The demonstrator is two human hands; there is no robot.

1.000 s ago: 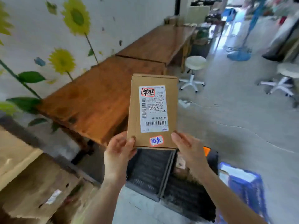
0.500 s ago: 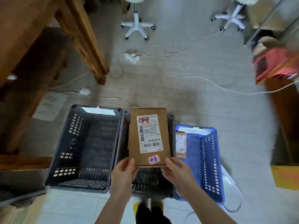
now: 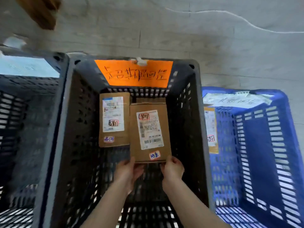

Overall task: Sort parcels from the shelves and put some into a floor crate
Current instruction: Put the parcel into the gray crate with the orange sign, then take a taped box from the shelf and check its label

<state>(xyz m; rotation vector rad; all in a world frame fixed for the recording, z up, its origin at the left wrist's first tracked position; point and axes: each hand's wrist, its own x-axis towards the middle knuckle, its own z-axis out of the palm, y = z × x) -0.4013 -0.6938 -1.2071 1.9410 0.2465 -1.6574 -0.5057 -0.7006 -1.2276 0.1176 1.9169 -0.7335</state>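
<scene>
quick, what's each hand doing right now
Left hand: grips the near edge of the cardboard parcel.
Right hand: grips the same parcel's near edge.

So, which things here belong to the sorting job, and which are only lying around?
In the job: held parcel, left hand, right hand, dark middle crate, second parcel inside it, blue crate.
Lying about: white cable, wooden leg.

1. Orange sign (image 3: 134, 74), far wall of your middle crate (image 3: 181, 63): one row of black handwriting, too blurred to read.
2. Parcel (image 3: 166, 132) you hold: white label (image 3: 150, 129) with barcodes, print illegible, red-boxed handwriting on top; sticker (image 3: 154, 155) in blue pen.
3. Second parcel (image 3: 127, 120): like markings, unreadable.
4. Blue crate (image 3: 263, 145): white sign (image 3: 235, 101), faint writing; third parcel (image 3: 211, 129), red-boxed mark.
</scene>
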